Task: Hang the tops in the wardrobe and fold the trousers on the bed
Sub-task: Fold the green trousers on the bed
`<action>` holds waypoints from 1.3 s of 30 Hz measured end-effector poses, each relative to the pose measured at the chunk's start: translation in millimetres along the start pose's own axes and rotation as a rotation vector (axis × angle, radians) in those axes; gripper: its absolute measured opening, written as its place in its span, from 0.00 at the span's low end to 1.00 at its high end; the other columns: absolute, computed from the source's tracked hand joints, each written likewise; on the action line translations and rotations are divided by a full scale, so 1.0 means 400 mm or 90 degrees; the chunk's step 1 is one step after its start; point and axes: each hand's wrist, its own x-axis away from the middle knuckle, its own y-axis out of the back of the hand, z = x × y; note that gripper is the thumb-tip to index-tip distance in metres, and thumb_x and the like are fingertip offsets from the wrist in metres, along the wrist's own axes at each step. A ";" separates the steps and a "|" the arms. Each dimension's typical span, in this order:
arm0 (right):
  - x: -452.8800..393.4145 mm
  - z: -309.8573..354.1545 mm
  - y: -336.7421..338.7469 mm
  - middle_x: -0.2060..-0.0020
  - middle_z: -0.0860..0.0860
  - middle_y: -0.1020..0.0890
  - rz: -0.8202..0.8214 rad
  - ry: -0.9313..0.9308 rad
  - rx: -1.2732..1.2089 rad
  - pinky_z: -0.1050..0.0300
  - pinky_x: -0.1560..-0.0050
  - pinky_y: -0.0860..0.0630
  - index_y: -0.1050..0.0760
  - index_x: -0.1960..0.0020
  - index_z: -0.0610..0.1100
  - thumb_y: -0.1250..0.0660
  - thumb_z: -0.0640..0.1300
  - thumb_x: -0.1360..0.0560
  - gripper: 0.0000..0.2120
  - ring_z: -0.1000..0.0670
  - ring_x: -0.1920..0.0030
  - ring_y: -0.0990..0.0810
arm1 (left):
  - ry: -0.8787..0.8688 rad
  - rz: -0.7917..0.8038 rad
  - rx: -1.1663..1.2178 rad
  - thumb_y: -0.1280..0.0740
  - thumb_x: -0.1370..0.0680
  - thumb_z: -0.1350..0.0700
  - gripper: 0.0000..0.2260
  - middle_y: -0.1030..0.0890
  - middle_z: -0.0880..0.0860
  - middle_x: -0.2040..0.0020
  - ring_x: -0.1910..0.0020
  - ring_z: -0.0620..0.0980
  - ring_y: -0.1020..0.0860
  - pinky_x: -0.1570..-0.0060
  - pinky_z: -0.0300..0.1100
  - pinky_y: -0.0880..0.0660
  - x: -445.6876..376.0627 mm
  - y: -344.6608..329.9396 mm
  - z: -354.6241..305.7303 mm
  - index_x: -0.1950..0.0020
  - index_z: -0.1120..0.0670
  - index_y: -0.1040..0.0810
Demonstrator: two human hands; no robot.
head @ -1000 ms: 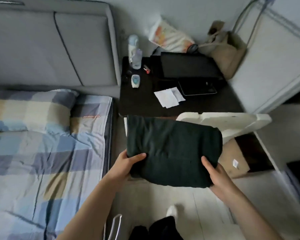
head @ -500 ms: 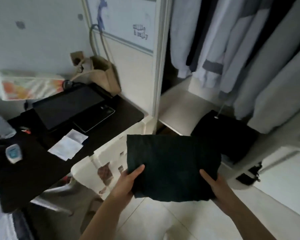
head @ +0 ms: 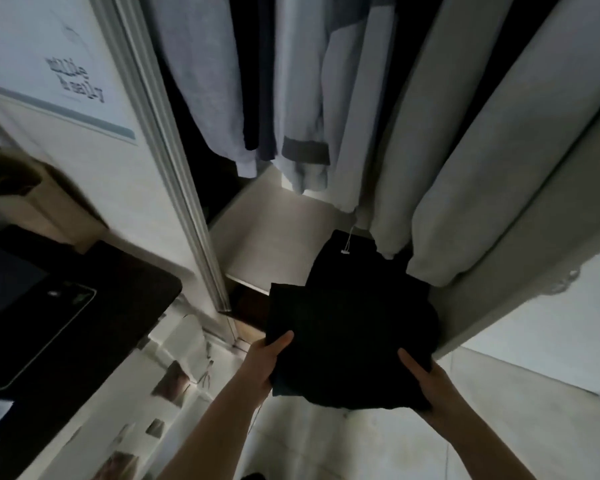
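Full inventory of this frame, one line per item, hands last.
folded garment: 1, dark green, held at the wardrobe opening
black folded clothes: 1 pile, black, on the wardrobe shelf, white tag on top
wardrobe shelf: 1, white, under the hanging tops
hanging tops: several, grey, white and dark, inside the wardrobe
wardrobe door: 1, white, blue stripe and lettering, left
side table: 1, dark, lower left
tablet: 1, dark, on the side table
left hand: grips the garment's left edge
right hand: grips its right edge

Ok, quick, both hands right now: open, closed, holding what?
Left hand: grips the left edge of the folded dark garment.
Right hand: grips the same garment's right edge.
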 end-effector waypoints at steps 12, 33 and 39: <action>-0.304 0.108 -0.049 0.51 0.47 0.15 -0.231 0.023 -0.159 0.53 0.56 0.19 0.26 0.36 0.41 0.31 0.48 0.25 0.20 0.47 0.53 0.16 | 0.025 0.029 -0.141 0.34 0.20 0.59 0.17 0.22 0.67 0.39 0.40 0.66 0.23 0.36 0.62 0.29 -0.405 -0.163 -0.219 0.34 0.66 0.27; -0.453 0.114 -0.028 0.41 0.44 0.21 -0.415 0.191 -0.062 0.54 0.57 0.21 0.29 0.33 0.49 0.32 0.47 0.23 0.19 0.39 0.42 0.21 | -0.116 0.113 -0.332 0.37 0.18 0.54 0.15 0.23 0.55 0.38 0.41 0.54 0.23 0.40 0.50 0.25 -0.676 -0.211 -0.203 0.32 0.55 0.29; -0.464 0.046 0.003 0.34 0.40 0.27 -0.501 0.110 0.191 0.46 0.34 0.30 0.35 0.28 0.37 0.31 0.49 0.25 0.30 0.39 0.35 0.27 | -0.068 0.109 -0.455 0.37 0.18 0.54 0.19 0.25 0.59 0.34 0.39 0.56 0.25 0.47 0.42 0.31 -0.697 -0.175 -0.169 0.29 0.60 0.33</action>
